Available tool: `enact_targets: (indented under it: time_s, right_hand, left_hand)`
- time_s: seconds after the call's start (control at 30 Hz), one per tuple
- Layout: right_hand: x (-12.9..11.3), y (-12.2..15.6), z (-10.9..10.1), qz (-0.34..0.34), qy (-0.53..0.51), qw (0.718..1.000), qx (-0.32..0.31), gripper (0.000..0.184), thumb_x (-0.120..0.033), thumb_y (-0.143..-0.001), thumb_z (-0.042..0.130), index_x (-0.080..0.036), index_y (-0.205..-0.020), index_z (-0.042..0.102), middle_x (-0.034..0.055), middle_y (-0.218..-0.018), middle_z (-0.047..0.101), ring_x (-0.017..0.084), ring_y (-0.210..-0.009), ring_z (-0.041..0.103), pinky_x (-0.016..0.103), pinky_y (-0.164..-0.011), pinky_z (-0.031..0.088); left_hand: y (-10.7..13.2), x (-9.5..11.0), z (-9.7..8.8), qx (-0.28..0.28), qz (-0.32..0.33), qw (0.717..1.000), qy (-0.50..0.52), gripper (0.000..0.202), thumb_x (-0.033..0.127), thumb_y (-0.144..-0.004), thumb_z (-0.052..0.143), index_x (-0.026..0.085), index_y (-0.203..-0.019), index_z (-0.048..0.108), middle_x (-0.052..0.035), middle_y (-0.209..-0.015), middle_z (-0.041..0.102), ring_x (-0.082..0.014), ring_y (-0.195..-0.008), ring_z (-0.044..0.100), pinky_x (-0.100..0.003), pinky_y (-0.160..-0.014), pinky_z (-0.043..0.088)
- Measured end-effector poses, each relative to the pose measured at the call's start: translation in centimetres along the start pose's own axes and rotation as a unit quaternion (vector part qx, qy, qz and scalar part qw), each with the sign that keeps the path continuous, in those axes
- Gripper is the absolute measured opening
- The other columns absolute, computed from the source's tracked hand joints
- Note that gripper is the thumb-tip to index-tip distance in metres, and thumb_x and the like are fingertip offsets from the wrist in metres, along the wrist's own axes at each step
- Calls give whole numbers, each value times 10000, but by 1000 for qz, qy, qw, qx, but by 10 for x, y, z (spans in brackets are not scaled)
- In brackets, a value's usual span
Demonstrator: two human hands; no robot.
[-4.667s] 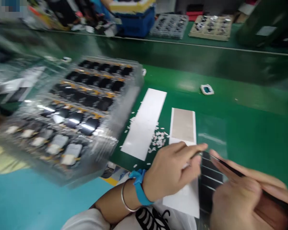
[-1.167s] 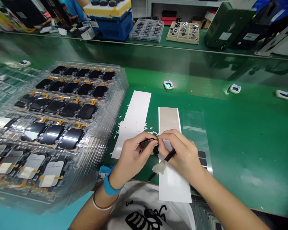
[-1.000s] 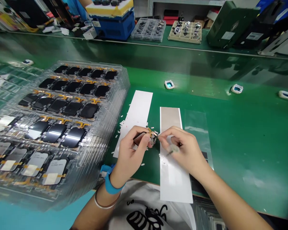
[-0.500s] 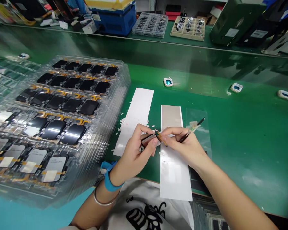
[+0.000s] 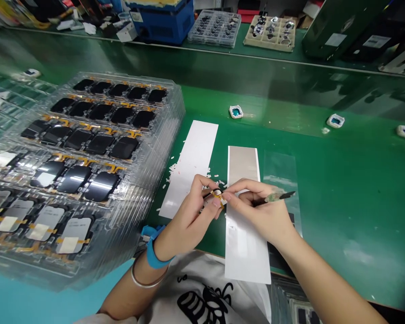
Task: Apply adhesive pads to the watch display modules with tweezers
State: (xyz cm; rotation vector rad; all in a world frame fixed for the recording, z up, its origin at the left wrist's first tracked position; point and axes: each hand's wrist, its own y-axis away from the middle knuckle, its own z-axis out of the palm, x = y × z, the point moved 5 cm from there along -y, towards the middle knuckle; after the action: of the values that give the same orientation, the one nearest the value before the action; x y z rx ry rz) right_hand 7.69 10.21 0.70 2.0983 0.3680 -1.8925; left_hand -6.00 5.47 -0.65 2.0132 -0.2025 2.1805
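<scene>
My left hand (image 5: 192, 213) grips a small display screen (image 5: 207, 195) between thumb and fingers, much of it hidden by them. An orange flex cable (image 5: 217, 194) on the screen is folded over near my thumb. At its right edge, the pinched thumb and forefinger of my right hand (image 5: 261, 209) touch the cable end; whether they grip it is hard to see. Dark tweezers (image 5: 280, 196), wrapped in pale tape, are tucked in my right hand, pointing rightward. Beneath my hands lie a white strip sheet (image 5: 197, 148) and a second sheet with a grey-beige part (image 5: 242, 162).
A tall stack of clear trays (image 5: 162, 148) with rows of screens stands at left. Tiny white scraps (image 5: 172, 170) lie by the left sheet. A clear film (image 5: 280, 168) is at right. Small white frames (image 5: 236, 112) sit farther back, below a shelf with a blue box (image 5: 162, 22).
The flex cable has gone from sticking out rightward to lying folded over the screen. The tweezers in my right hand have swung to a flatter angle and shifted right.
</scene>
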Motion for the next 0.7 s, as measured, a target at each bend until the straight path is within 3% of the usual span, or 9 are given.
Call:
enact_targets:
  time_s: [0.17,0.3,0.53,0.7]
  right_hand:
    - [-4,1,-1,-28,20,999,16,128,-281,-828,718,-176,-754,722,-57,-518,480,51,-412,293,208,-386,263]
    - [-5,0,-1,-29,20,999,8,115,-254,-826,707,-173,-744,711,-49,-532,514,54,-414,334,202,-383,276]
    - [-7,1,-1,-40,38,998,25,88,-208,-803,703,-173,-724,720,-6,-686,646,86,-571,541,199,-461,358]
    - [1,-3,-6,-27,49,998,2,170,-258,-869,618,-175,-921,757,14,-784,710,78,-500,493,218,-450,353]
  left_hand:
    - [-1,-2,1,5,-7,1000,-7,79,320,-1066,362,242,-1054,357,47,-740,471,-120,-683,439,-257,-633,360]
    - [-2,-2,1,0,-2,1000,-8,84,324,-1069,355,241,-1053,351,49,-734,468,-120,-684,440,-256,-636,361]
    - [-2,-4,2,-8,-14,1000,3,102,310,-1050,420,240,-1052,345,66,-683,424,-115,-623,385,-238,-573,326]
    - [-4,-4,0,-5,-9,1000,-1,96,305,-1051,424,242,-1040,353,64,-691,440,-108,-607,397,-235,-559,328]
